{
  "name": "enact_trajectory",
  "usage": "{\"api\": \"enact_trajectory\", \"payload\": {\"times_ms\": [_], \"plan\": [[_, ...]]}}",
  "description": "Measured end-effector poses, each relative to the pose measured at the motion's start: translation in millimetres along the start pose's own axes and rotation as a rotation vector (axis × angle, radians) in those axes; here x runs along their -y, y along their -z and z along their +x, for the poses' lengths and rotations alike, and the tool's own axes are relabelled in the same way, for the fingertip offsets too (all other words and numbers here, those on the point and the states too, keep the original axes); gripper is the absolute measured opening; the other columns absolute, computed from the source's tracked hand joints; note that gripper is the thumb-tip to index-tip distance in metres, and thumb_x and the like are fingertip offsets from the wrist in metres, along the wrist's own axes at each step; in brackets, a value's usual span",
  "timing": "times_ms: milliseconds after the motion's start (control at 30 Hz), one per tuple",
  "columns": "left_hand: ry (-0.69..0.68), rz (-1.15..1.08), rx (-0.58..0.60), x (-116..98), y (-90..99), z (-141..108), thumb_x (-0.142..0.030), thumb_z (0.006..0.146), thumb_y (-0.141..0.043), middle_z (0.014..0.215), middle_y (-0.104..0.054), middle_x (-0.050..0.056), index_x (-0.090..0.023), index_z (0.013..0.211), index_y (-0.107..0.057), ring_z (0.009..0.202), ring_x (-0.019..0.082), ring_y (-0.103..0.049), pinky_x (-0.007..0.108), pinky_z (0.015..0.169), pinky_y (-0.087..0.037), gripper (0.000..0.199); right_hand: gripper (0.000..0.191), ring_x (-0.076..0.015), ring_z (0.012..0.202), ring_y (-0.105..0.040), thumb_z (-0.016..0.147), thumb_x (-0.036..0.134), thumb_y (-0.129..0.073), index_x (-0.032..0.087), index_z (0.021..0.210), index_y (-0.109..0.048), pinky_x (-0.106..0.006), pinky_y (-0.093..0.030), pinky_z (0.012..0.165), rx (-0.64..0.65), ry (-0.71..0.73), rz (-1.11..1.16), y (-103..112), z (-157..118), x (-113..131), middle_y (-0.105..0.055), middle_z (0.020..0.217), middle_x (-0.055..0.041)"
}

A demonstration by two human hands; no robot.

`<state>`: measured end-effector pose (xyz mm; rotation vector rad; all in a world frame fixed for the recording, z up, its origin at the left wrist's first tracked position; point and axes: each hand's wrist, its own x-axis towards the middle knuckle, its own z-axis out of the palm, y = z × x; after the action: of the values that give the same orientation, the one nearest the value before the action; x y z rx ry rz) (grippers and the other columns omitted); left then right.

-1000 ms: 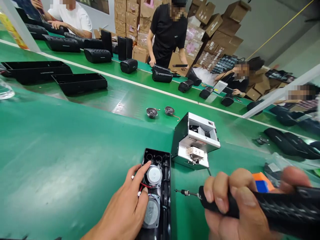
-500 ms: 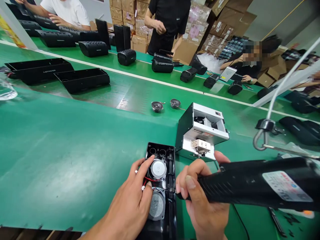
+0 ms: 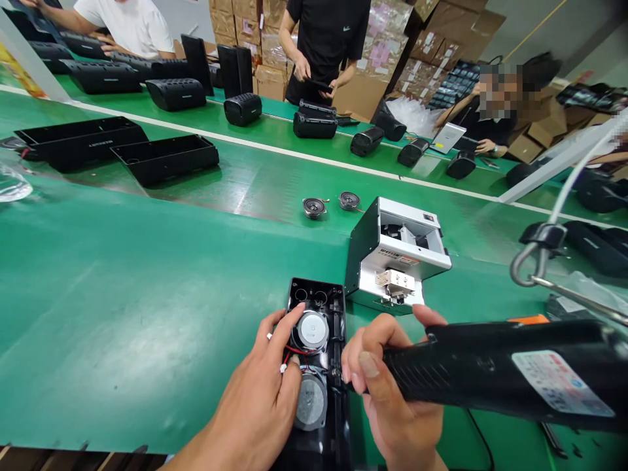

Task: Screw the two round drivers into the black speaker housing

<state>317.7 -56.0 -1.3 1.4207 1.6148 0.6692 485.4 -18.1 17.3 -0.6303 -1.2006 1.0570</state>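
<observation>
Left hand [image 3: 260, 405] fingers spread flat on speaker housing [image 3: 318, 366] on green surface [image 3: 122, 307], touching round driver [image 3: 313, 329]; right hand [image 3: 392, 399] fingers wrapped around electric screwdriver [image 3: 490, 376], tip at housing's right edge.

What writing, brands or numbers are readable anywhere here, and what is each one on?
No text reads clearly.
Screw feeder box: red and black front label, too blurred to read.
Electric screwdriver in the right hand: white sticker with red mark, print too small.
Black tray: faint white lettering, unreadable.
Standing person's black shirt: small white logo, no words.
Cartons: pink labels, illegible.
</observation>
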Motion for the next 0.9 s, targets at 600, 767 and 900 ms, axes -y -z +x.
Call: {"api": "enact_trajectory", "payload": {"times_ms": [600, 767, 900], "plan": [[-0.054, -0.02, -0.044, 7.9, -1.4, 0.8, -0.029, 0.113, -0.028, 0.176, -0.043, 0.007, -0.044, 0.174, -0.039, 0.144, 0.028, -0.067, 0.052, 0.12, -0.058, 0.064, 0.044, -0.0161, 0.071, -0.056, 0.115, 0.021, -0.067, 0.041, 0.15, -0.05, -0.03, -0.048, 0.067, 0.2, 0.083, -0.144, 4.0, -4.2, -12.1, -0.053, 0.089, 0.0055], [-0.043, -0.037, -0.031, 7.2, 0.3, 1.1, -0.029, 0.113, -0.03, 0.176, -0.043, 0.009, -0.039, 0.174, -0.041, 0.148, 0.029, -0.065, 0.055, 0.126, -0.054, 0.063, 0.045, -0.0182, 0.07, -0.056, 0.112, 0.022, -0.07, 0.036, 0.148, -0.048, -0.032, -0.05, 0.067, 0.153, 0.06, -0.18, 7.1, -7.0, -17.0, -0.054, 0.088, 0.0047], [-0.064, -0.056, -0.051, 11.4, 0.2, 1.4, -0.028, 0.114, -0.035, 0.177, -0.045, 0.005, -0.044, 0.174, -0.042, 0.15, 0.029, -0.064, 0.053, 0.126, -0.055, 0.062, 0.053, -0.0169, 0.069, -0.056, 0.113, 0.022, -0.071, 0.039, 0.157, -0.046, -0.029, -0.052, 0.061, 0.113, 0.007, -0.097, 4.7, -8.9, -18.5, -0.056, 0.092, 0.0033]]}}
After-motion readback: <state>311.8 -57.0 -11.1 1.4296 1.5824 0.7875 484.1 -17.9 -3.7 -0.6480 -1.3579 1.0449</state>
